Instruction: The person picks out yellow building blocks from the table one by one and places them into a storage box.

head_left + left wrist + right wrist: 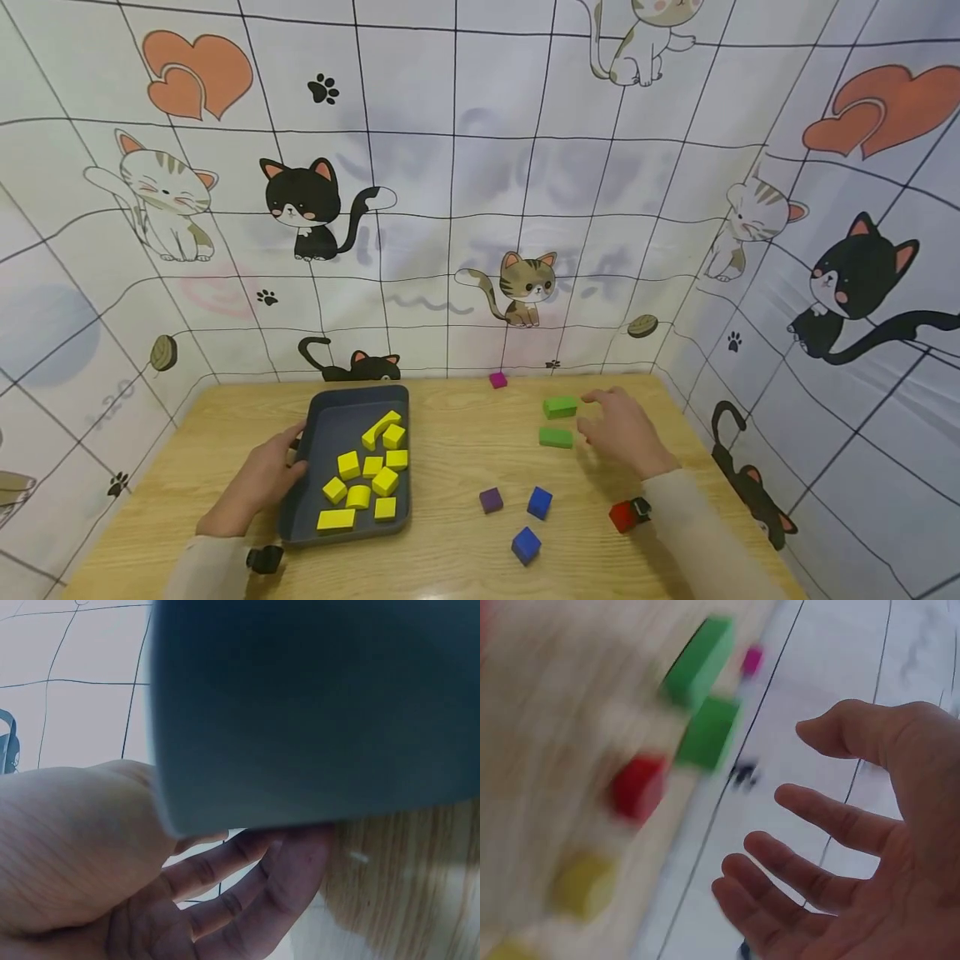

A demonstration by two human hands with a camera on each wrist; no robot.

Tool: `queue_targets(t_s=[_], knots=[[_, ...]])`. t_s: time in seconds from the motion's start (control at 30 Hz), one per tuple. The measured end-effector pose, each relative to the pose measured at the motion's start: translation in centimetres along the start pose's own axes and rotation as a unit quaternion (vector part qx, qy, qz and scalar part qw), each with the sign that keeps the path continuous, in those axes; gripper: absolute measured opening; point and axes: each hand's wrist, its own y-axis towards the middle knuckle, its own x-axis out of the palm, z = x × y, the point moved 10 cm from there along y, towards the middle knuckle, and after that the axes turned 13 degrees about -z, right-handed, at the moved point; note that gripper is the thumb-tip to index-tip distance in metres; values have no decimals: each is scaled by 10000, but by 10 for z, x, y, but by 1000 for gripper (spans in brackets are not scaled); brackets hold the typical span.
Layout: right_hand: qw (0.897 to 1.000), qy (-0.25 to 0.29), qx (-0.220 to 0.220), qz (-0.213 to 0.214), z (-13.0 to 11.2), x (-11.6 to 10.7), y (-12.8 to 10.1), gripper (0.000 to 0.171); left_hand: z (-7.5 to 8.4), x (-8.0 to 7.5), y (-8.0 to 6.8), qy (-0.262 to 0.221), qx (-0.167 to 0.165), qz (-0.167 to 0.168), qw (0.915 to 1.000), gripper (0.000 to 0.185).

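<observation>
1. Green blocks (558, 422) — two of them, one (556, 437) nearer and one (560, 407) just beyond it — lie on the wooden table (450, 567) at its right far part, just left of the right hand (621, 429).
2. Nearest the person, a blue cube (526, 545) sits on the table, with a second blue cube (539, 502) and a purple cube (491, 500) a little farther in.
3. A red cube (622, 516) rests beside the right forearm, close to the wrist strap.
4. On the left, the left hand (258, 483) holds the near left edge of a dark grey tray (327, 433); the left wrist view shows the fingers (225, 892) curled under the tray's underside, the thumb side up against its wall.
5. Inside the tray lie many yellow blocks (367, 479) — cubes, flat pieces and one arched piece.
6. The right hand hovers over the table with fingers spread and relaxed, gripping nothing; the right wrist view shows the bare palm (870, 847), and the fingertips in the head view point toward the farther green block, whether touching it cannot be told.
7. Farthest off, a small magenta cube (498, 380) sits at the table's back edge, against the cat-printed cloth wall (480, 167).
</observation>
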Motion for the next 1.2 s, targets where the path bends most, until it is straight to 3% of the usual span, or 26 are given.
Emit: queue_targets(t_s=[0.17, 0.2, 0.43, 0.67, 0.93, 1.2], knots=[[9997, -72, 159, -184, 56, -7, -15, 57, 1, 1, 1, 51, 53, 14, 10000, 79], [9991, -153, 281, -285, 42, -16, -28, 56, 0, 1, 1, 60, 59, 17, 10000, 79], [9963, -78, -72, -848, 51, -4, -25, 54, -2, -4, -1, 222, 89, 109, 9997, 78], [9967, -173, -355, -713, 62, 3, -20, 26, 2, -2, 1, 212, 139, 119, 9996, 77], [9963, -2, 348, -790, 53, 1, -23, 24, -2, 5, 3, 63, -11, -4, 10000, 78], [9963, -50, 482, -709, 50, -1, -17, 27, -1, 1, 2, 119, -10, 37, 9999, 78]])
